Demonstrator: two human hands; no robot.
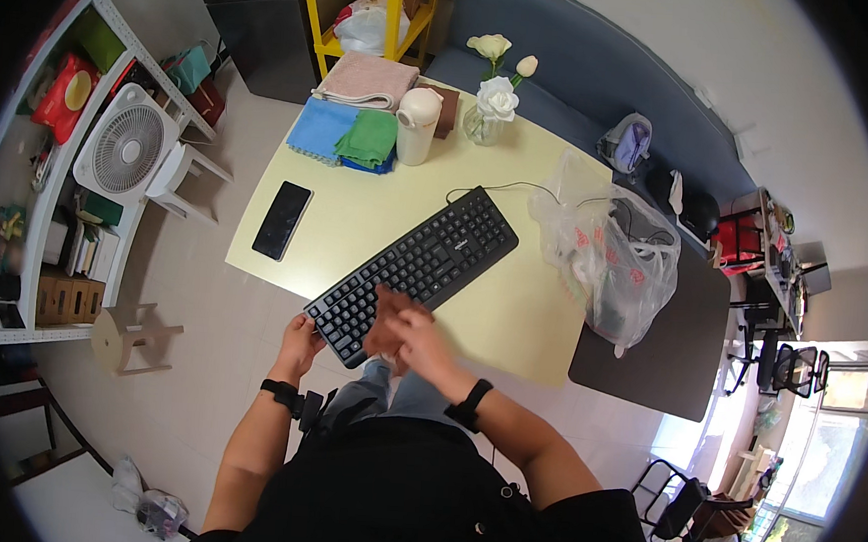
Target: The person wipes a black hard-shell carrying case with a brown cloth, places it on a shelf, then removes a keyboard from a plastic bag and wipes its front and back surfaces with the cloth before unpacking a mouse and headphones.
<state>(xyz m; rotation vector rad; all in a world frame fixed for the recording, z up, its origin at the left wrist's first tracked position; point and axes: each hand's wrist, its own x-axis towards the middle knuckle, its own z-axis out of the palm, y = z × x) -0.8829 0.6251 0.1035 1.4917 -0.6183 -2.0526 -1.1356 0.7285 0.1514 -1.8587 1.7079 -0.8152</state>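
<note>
A black computer keyboard (435, 260) lies slanted on the pale yellow table (354, 229), its lower left end jutting past the front edge. My left hand (300, 346) grips that end's corner, thumb near the keys. In my right hand (418, 341) is a brown cloth (390, 319), pressed against the keys near the same end. The keyboard's cable runs from its far edge to a clear plastic bag (613, 260) on the right, which holds dark cable and other items that I cannot make out.
A smartphone (282, 221) lies at the table's left. Folded cloths (327, 124), a pink towel (367, 81), a cream bottle (416, 128) and white flowers in a glass vase (484, 125) stand along the back. A dark brown surface (652, 359) adjoins on the right.
</note>
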